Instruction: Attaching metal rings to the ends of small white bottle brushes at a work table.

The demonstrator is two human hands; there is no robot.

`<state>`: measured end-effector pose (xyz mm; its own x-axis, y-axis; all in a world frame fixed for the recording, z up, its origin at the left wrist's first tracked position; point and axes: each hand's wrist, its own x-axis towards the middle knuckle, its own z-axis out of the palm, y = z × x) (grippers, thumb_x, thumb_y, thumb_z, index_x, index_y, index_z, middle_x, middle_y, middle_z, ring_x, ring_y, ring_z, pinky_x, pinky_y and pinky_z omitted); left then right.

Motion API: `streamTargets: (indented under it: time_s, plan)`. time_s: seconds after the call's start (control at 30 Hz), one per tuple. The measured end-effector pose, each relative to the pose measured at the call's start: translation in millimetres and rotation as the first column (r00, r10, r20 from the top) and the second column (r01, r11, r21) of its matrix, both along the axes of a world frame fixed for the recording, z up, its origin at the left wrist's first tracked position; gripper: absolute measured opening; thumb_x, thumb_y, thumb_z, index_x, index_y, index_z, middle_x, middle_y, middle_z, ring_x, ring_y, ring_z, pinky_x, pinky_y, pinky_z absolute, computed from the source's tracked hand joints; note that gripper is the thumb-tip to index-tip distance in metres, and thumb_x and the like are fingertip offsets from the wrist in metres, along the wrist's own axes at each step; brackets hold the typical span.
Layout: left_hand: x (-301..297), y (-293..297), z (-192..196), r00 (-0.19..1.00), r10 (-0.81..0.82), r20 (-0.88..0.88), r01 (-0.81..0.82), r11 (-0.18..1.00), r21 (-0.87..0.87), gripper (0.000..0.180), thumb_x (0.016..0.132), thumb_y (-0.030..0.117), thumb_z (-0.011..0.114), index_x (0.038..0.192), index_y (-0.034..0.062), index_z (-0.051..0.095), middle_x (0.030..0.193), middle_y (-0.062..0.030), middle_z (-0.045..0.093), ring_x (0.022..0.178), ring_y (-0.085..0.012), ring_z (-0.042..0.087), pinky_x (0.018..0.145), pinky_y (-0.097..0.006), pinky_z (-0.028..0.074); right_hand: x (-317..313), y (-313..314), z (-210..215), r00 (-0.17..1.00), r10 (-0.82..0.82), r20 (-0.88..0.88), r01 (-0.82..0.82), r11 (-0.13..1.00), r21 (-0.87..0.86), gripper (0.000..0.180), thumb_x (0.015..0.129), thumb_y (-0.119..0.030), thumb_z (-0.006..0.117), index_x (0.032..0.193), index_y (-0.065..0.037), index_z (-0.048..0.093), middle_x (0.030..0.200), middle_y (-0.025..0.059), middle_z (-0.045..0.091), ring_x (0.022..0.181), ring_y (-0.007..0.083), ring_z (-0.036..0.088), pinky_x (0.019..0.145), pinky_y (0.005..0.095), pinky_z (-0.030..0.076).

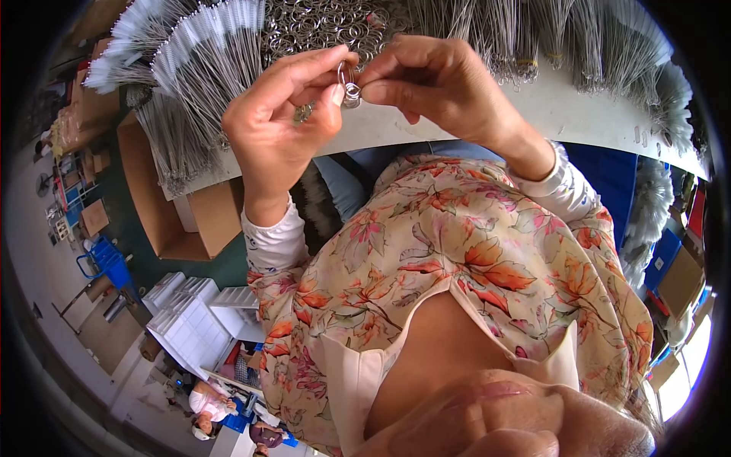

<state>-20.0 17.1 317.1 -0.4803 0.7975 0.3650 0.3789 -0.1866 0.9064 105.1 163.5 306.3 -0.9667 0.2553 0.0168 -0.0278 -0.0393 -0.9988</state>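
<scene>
Both hands, left hand (278, 126) and right hand (434, 84), pinch one small silver metal split ring (350, 90) between fingertips above the white surface (563, 114) edge (wire brushes (205, 68) piled behind), where slipping fingers could drop it.

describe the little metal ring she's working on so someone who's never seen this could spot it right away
Start at the white table along the top, heaped with wire brushes and loose metal rings. Just in front of it, the left hand and right hand meet fingertip to fingertip. The small split ring is the only one pinched between them, not lying in the pile.
</scene>
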Motion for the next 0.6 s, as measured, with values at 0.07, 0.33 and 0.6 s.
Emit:
streamTargets:
  time_s: [0.07,0.33,0.6]
  plan:
    - [-5,-2,-5,0.995,-0.011,0.102,0.018,0.997,-0.069,0.031,0.076,-0.008,0.06,0.106,-0.0049,0.061,0.1,-0.0136,0.063,0.083,-0.0136,0.063,0.071,-0.023,0.053,-2,-5,-11,0.999,-0.043,-0.004,0.043,0.998,0.049,0.01,0.082,-0.011,0.066,0.088,-0.002,0.065,0.075,0.0015,0.061,0.06,0.0044,0.052,0.052,0.0198,0.043]
    - [-158,-48,-63,0.591,0.412,-0.694,-0.792,0.459,-0.403,0.034,0.079,0.038,0.065,0.083,0.0044,0.067,0.074,-0.0076,0.065,0.066,-0.0202,0.062,0.063,-0.032,0.047,14,-20,-105,0.974,0.166,-0.156,0.095,0.325,0.941,0.012,0.072,-0.017,0.064,0.083,-0.011,0.066,0.087,0.0037,0.062,0.083,0.0197,0.058,0.072,0.0301,0.049]
    - [-176,-60,-85,0.643,0.564,-0.518,-0.764,0.513,-0.391,0.027,0.08,0.032,0.065,0.087,0.0057,0.066,0.07,-0.0127,0.063,0.063,-0.0203,0.06,0.06,-0.032,0.045,-37,100,-55,0.864,-0.456,-0.215,0.261,0.041,0.964,0.013,0.083,-0.022,0.058,0.089,-0.01,0.062,0.08,0.0089,0.063,0.073,0.0279,0.062,0.058,0.0338,0.051]
